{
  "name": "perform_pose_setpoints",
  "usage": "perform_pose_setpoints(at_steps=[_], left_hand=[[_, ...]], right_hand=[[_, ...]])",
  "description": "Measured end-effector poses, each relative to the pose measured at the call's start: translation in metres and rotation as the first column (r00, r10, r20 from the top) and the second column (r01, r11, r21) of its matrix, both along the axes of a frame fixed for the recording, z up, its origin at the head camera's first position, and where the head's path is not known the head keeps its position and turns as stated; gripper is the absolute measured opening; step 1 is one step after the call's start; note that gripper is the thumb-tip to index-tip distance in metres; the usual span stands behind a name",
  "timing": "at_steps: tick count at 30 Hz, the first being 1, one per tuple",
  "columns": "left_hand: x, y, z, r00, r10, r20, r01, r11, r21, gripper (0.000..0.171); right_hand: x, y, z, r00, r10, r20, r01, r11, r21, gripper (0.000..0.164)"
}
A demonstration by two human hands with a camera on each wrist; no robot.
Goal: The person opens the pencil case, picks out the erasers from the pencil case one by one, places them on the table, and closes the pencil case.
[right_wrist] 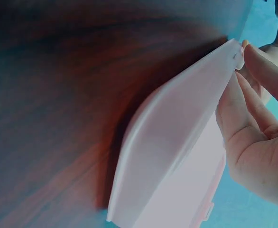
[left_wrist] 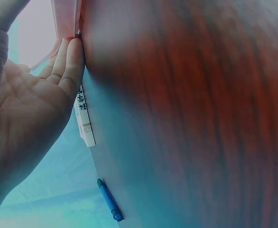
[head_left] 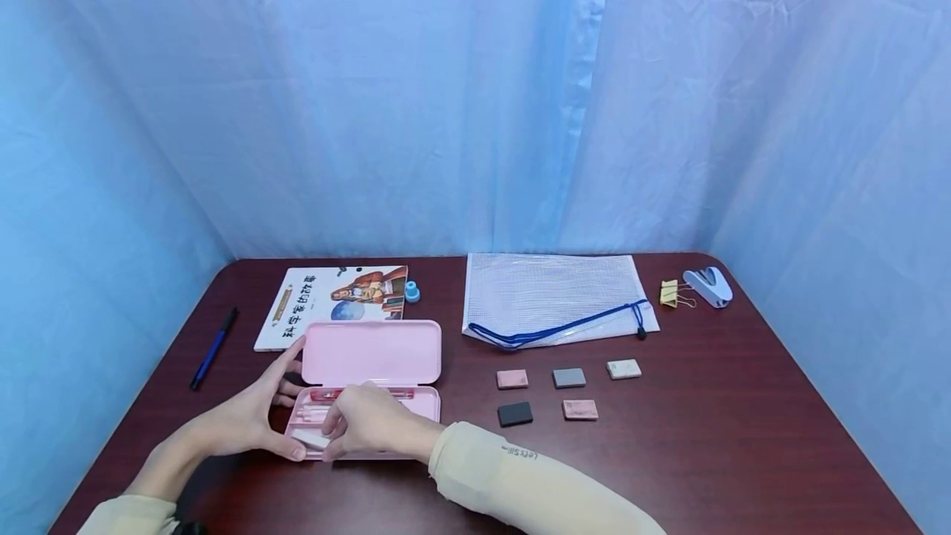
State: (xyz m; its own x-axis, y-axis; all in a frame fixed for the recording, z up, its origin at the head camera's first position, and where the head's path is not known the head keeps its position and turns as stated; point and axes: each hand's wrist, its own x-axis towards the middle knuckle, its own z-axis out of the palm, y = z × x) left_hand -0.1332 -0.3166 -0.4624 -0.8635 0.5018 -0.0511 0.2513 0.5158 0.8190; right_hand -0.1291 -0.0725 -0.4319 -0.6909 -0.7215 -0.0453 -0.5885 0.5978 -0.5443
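An open pink pencil case (head_left: 371, 352) lies at the front left of the table, its lid tilted back. My left hand (head_left: 241, 418) is spread along its left side, thumb at the front corner and index finger by the lid; its straight fingers touch the case in the left wrist view. Over the lower half, my right hand (head_left: 367, 419) reaches in with bent fingers and pinches a white eraser (head_left: 310, 438) near the front left corner. Behind its fingers lie a red pen (head_left: 401, 393) and pale pink pens (head_left: 310, 413). Part of the case is hidden by this hand.
To the right are two pink erasers (head_left: 512, 379), a grey one (head_left: 569, 378), a white one (head_left: 623, 369) and a black one (head_left: 515, 414). Around are a blue pen (head_left: 214, 349), book (head_left: 278, 316), light-blue cap-like object (head_left: 412, 292), mesh pouch (head_left: 550, 291), yellow binder clip (head_left: 669, 294) and light-blue stapler (head_left: 709, 286).
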Motion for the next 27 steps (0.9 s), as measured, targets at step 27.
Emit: perform_pose_setpoints(at_steps=[27], left_hand=[[0.0003,0.0022,0.0009,1.0,-0.016,-0.023,0.017,1.0,0.012,0.138]], right_hand=[[-0.0059,-0.0021,0.0005,1.0,-0.017,-0.018,0.017,1.0,0.017,0.005]])
